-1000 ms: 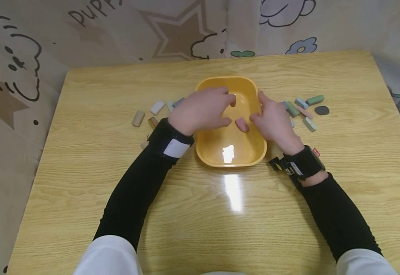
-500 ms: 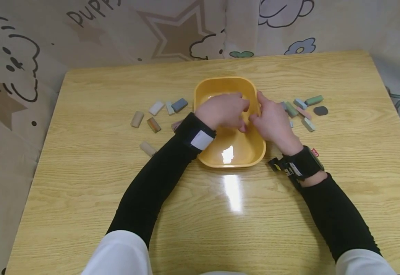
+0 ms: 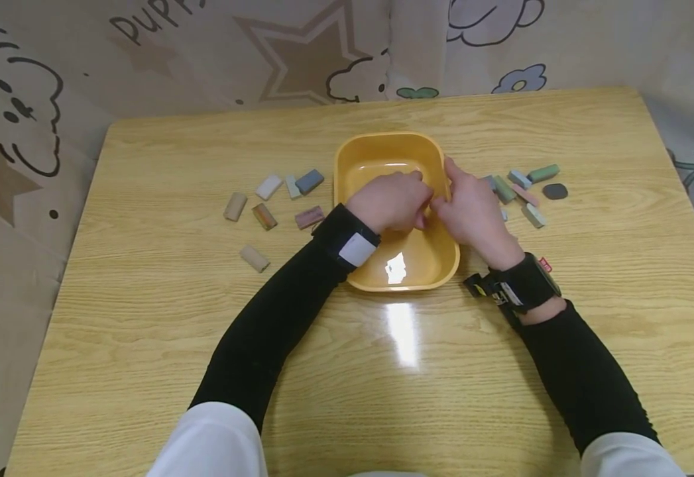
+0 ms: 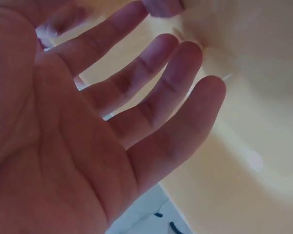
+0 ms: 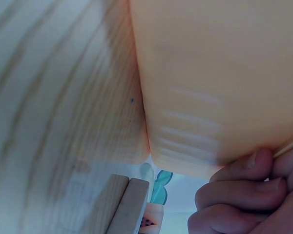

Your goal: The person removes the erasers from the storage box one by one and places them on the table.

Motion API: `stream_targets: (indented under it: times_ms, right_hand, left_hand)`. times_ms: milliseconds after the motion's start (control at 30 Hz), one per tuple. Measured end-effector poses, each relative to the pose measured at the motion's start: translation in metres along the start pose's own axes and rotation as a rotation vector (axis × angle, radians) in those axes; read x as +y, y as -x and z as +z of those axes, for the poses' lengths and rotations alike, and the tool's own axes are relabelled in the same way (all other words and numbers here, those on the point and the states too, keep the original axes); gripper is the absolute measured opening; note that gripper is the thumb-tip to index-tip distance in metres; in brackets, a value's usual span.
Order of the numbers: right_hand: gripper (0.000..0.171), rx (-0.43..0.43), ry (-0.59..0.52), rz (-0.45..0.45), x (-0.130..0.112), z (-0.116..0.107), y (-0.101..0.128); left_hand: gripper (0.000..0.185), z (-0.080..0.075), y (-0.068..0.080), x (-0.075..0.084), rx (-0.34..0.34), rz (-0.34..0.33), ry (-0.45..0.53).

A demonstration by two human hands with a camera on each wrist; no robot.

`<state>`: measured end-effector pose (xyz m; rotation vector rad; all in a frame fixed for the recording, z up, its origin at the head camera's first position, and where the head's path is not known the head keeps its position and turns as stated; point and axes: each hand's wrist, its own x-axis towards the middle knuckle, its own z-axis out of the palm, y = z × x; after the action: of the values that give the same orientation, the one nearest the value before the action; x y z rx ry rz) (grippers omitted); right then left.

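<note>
A yellow plastic tub (image 3: 397, 270) stands mid-table. My left hand (image 3: 390, 199) reaches down into it, its back hiding most of what lies beneath. In the left wrist view, the index fingertip meets a pink chalk-like piece (image 4: 165, 7) at the top edge; the thumb's tip is out of that view. The other fingers are loosely bent over the tub's inside. On the tub's right side, my right hand (image 3: 474, 209) grips the rim. Its fingers (image 5: 229, 202) curl against the outer wall in the right wrist view.
Several short chalk-like pieces lie left of the tub, among them a blue one (image 3: 309, 181) and a striped one (image 3: 264, 216). Right of it lies another group, with a green stick (image 3: 543, 173) and a dark grey oval piece (image 3: 555, 191). Patterned cloth hangs behind the table (image 3: 323, 397).
My left hand has moved right and down into the tub, covering the pink piece that showed there before. My right hand has kept its hold on the rim.
</note>
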<state>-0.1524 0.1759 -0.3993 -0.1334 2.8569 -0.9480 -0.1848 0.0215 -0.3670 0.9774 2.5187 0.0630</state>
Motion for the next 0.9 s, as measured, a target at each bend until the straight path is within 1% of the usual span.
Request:
stream_targets:
  times_ms: [233,467,533,800,900]
  right_hand:
    - [0.071,-0.004,-0.005,0.006,-0.0011,0.0002,0.0]
    - [0.07,0.004,-0.005,0.003,-0.0002,0.0002,0.0006]
    - [0.071,0.005,-0.007,0.0,0.0004,0.0003,0.0007]
    - [0.071,0.005,0.0,0.003,-0.0008,0.0004,0.0005]
    - [0.071,-0.001,-0.004,0.012,-0.0014,0.0001,0.0002]
  left_hand:
    - [0.012,0.0018,0.0004,0.0024,-0.019,0.0,0.018]
    - [0.016,0.0048,-0.0035,0.0035,0.008,0.027,0.015]
    - [0.016,0.005,-0.004,0.0031,0.003,0.03,0.023]
    - [0.012,0.004,-0.0053,0.0029,-0.035,0.006,0.074]
    - [0.014,0.0036,-0.0049,0.0029,-0.029,0.0,0.074]
